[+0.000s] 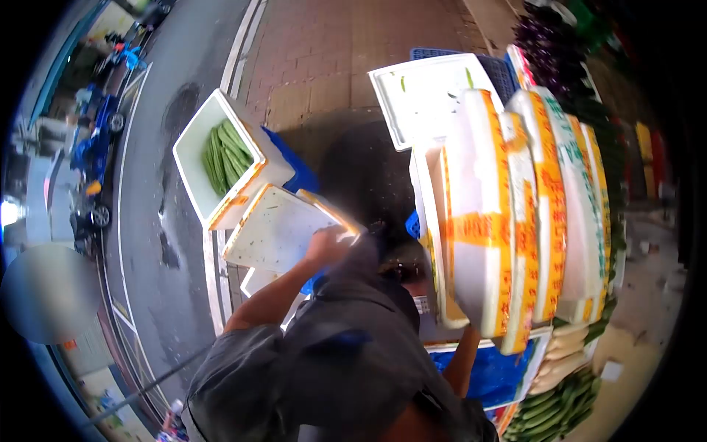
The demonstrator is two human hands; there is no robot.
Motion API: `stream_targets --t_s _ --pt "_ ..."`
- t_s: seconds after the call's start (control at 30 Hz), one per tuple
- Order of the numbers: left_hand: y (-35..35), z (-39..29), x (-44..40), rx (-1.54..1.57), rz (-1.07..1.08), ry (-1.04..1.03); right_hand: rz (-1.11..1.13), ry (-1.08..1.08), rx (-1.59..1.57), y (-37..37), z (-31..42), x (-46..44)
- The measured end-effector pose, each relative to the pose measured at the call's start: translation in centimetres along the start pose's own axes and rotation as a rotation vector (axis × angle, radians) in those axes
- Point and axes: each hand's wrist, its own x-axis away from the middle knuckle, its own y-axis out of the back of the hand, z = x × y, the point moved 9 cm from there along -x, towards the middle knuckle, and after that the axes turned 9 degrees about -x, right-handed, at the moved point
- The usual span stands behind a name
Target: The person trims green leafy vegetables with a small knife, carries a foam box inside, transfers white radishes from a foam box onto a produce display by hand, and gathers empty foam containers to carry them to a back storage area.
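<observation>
My left hand (328, 248) is at the near right edge of a white foam box (276, 228), its fingers bent over the rim. Dark specks dot the inside of that box. Just beyond it, a deeper foam box (193, 166) holds long green gourds (227, 156). My right hand (470, 337) reaches to the lower end of a row of white foam lids (482, 272) with orange tape, standing on edge. Its fingers are hidden behind them, so their grip does not show.
A white foam lid (434, 92) with green scraps lies over a blue crate (504, 74). Dark purple vegetables (549, 44) are at the upper right; green cucumber-like vegetables (556, 405) and pale roots (563, 357) at the lower right. A road (188, 44) runs along the left.
</observation>
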Motion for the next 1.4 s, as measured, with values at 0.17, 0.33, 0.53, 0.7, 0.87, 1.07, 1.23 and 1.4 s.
stream_targets --t_s 0.17,0.33,0.53,0.7,0.87,1.07,1.23,1.4 --pt "-3.7 10.1 0.7 -0.066 0.268 0.252 -0.049 0.061 0.001 -0.6 7.9 0.9" --pt "-6.7 18.3 1.3 0.295 0.283 0.514 -0.021 0.134 0.04 -7.1 16.2 3.4" --pt "-9.2 23.9 1.1 0.465 0.109 0.733 0.164 0.171 0.03 -21.4 21.0 3.9" --pt "-10.5 28.1 5.0 0.723 -0.117 0.936 0.453 0.115 -0.003 -38.3 21.0 4.9" --pt "-10.6 28.0 10.6 1.009 -0.312 1.223 0.843 0.087 0.058 -58.2 19.3 10.0" --pt "-14.9 23.4 14.2 1.383 -0.573 1.511 0.835 -0.07 0.148 -79.9 11.5 9.5" --pt "-16.7 17.9 13.0 1.514 -0.54 1.637 0.962 -0.111 0.134 -97.4 5.3 11.1" --pt "-12.6 14.6 7.6 1.518 -0.614 1.634 1.004 -0.021 0.256 -113.8 -1.0 11.4"
